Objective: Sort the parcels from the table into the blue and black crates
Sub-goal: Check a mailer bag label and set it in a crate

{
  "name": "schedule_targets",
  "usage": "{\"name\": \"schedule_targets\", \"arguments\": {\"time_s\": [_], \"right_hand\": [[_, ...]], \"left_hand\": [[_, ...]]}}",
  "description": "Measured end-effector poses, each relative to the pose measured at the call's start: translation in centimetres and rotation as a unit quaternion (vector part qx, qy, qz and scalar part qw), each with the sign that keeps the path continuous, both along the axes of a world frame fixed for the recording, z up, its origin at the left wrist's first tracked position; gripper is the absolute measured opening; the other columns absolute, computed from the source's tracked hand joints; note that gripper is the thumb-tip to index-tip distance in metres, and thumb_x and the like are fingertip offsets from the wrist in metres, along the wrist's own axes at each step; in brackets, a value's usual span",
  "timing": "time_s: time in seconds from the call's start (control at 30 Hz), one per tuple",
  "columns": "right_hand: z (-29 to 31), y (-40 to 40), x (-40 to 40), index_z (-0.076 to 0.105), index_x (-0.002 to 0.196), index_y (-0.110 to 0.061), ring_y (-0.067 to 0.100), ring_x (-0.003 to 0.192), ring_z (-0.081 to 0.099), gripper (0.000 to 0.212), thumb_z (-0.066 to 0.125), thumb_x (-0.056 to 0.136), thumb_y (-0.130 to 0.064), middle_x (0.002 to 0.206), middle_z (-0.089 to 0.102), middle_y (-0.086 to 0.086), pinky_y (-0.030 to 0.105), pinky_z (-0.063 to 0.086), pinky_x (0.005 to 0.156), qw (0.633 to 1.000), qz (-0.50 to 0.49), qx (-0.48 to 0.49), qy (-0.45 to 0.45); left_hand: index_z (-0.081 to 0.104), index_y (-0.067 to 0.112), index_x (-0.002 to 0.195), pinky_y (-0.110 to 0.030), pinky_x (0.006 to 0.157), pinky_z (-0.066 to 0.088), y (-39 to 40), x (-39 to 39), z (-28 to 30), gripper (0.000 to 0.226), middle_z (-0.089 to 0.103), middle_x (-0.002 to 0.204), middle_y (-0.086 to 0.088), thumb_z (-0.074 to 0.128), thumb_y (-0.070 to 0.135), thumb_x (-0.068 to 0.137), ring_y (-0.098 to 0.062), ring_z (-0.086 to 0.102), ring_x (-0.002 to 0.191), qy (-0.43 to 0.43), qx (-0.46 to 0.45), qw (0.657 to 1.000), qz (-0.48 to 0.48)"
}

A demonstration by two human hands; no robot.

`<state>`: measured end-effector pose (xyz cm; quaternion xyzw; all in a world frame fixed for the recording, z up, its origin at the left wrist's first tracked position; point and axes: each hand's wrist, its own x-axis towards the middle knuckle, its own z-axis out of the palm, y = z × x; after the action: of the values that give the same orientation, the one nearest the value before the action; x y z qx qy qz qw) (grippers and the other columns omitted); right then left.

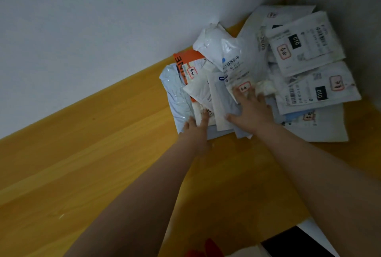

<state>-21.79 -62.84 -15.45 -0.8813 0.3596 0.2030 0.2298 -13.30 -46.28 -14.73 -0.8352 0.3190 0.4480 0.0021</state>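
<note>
Yellow wood makes up the worktop (103, 153), and we have both hands out on a loose heap of parcels (257, 71) pushed into the far right corner against the wall (103, 19). Our left hand (195, 125) rests at the near left edge of the heap, fingers straight and slightly apart on a pale blue bag (175, 91). Our right hand (252, 108) lies flat with its fingers spread over a white envelope (220, 100) and the label of a crinkled white bag (233, 54); neither hand has yet closed on anything. No crate shows clearly; a dark shape at the lower right corner may be one, but we cannot tell.

We judge the risk to lie in the overlap. The bags are slick and stacked askew, so pulling one out could drag its neighbours along or tip some off the near edge. With labels half covered, like that on the orange packet (185, 58), we could also misread one and sort it into the wrong crate.
</note>
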Motion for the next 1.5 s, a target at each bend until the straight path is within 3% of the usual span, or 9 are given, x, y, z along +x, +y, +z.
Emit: {"name": "schedule_targets", "arguments": {"time_s": [0.17, 0.5, 0.87, 1.03, 1.13, 1.2, 1.23, 1.3, 1.5], "right_hand": [[0.4, 1.3, 0.5, -0.001, 0.152, -0.043, 0.041, 0.145, 0.011, 0.093, 0.055, 0.083, -0.068, 0.163, -0.003, 0.006, 0.056, 0.028, 0.112, 1.000, 0.015, 0.019, 0.012], [0.9, 11.1, 0.2, -0.003, 0.152, -0.043, 0.042, 0.146, 0.005, 0.090, 0.054, 0.085, -0.066, 0.163, -0.005, 0.007, 0.057, 0.027, 0.113, 0.997, 0.065, 0.029, 0.037], [0.8, 30.1, -3.0, 0.009, 0.153, -0.037, 0.040, 0.145, 0.013, 0.072, 0.050, 0.095, -0.048, 0.162, 0.007, 0.011, 0.049, 0.025, 0.112, 0.995, 0.084, -0.040, 0.022], [1.5, 40.0, -4.7, 0.007, 0.153, -0.037, 0.038, 0.144, 0.017, 0.076, 0.048, 0.092, -0.053, 0.161, 0.012, 0.012, 0.048, 0.018, 0.114, 0.989, 0.117, -0.091, 0.003], [3.0, 44.5, -6.2, 0.036, 0.148, -0.029, 0.036, 0.131, 0.042, 0.071, 0.059, 0.085, -0.051, 0.148, 0.043, 0.013, 0.049, 0.029, 0.108, 0.980, 0.159, -0.101, -0.061], [3.5, 46.1, -7.2, 0.063, 0.126, -0.018, 0.035, 0.105, 0.061, 0.054, 0.075, 0.077, -0.037, 0.118, 0.067, 0.009, 0.048, 0.045, 0.094, 0.969, 0.147, -0.112, -0.165], [3.6, 46.4, -7.7, 0.068, 0.117, -0.015, 0.033, 0.099, 0.063, 0.044, 0.077, 0.076, -0.029, 0.108, 0.069, 0.007, 0.045, 0.048, 0.088, 0.963, 0.126, -0.122, -0.205], [4.1, 46.7, -8.4, 0.064, 0.118, -0.012, 0.031, 0.105, 0.058, 0.037, 0.070, 0.083, -0.025, 0.112, 0.065, 0.008, 0.042, 0.045, 0.089, 0.969, 0.072, -0.115, -0.205], [4.2, 45.0, -10.2, 0.040, 0.138, -0.014, 0.027, 0.124, 0.039, 0.053, 0.056, 0.091, -0.030, 0.134, 0.047, 0.010, 0.040, 0.033, 0.100, 0.985, -0.033, -0.088, -0.147]], "left_hand": [[-0.026, 0.029, 0.149, -0.056, 0.115, 0.022, 1.0, 0.3, 0.0, 0.112, -0.016, 0.159, -0.021, 0.066, 0.043, 0.088, -0.040, -0.005, 0.148, -0.007, 0.044, 0.999, -0.019], [-0.023, 0.029, 0.151, -0.053, 0.115, 0.026, 11.3, -0.5, 0.0, 0.106, -0.014, 0.159, -0.020, 0.064, 0.040, 0.090, -0.039, -0.005, 0.148, -0.010, 0.039, 0.999, 0.007], [-0.023, 0.031, 0.150, -0.051, 0.116, 0.022, 29.6, -2.7, 0.1, 0.104, -0.017, 0.159, -0.020, 0.063, 0.038, 0.092, -0.037, -0.007, 0.148, 0.011, 0.035, 0.999, -0.001], [-0.025, 0.030, 0.149, -0.049, 0.118, 0.020, 38.8, -3.3, -0.3, 0.104, -0.014, 0.159, -0.021, 0.062, 0.040, 0.092, -0.037, -0.003, 0.148, 0.016, 0.040, 0.999, -0.001], [-0.026, 0.032, 0.148, -0.048, 0.118, 0.020, 42.8, -4.0, -0.7, 0.105, -0.015, 0.159, -0.020, 0.062, 0.041, 0.091, -0.036, -0.002, 0.149, 0.017, 0.038, 0.999, 0.015], [-0.026, 0.033, 0.147, -0.048, 0.118, 0.019, 44.5, -4.3, -0.9, 0.104, -0.015, 0.160, -0.019, 0.061, 0.041, 0.091, -0.035, -0.004, 0.149, 0.019, 0.019, 0.999, 0.029], [-0.026, 0.034, 0.147, -0.048, 0.118, 0.018, 45.2, -4.5, -1.0, 0.104, -0.014, 0.160, -0.018, 0.061, 0.040, 0.092, -0.034, -0.005, 0.149, 0.018, 0.009, 0.999, 0.034], [-0.024, 0.034, 0.148, -0.048, 0.118, 0.017, 46.3, -4.9, -1.2, 0.103, -0.013, 0.161, -0.017, 0.061, 0.039, 0.091, -0.034, -0.005, 0.149, 0.017, -0.006, 0.999, 0.041], [-0.010, 0.031, 0.154, -0.046, 0.119, 0.017, 47.1, -6.0, -1.1, 0.093, -0.004, 0.162, -0.015, 0.060, 0.034, 0.093, -0.033, -0.001, 0.149, 0.007, -0.058, 0.994, 0.090]]}}
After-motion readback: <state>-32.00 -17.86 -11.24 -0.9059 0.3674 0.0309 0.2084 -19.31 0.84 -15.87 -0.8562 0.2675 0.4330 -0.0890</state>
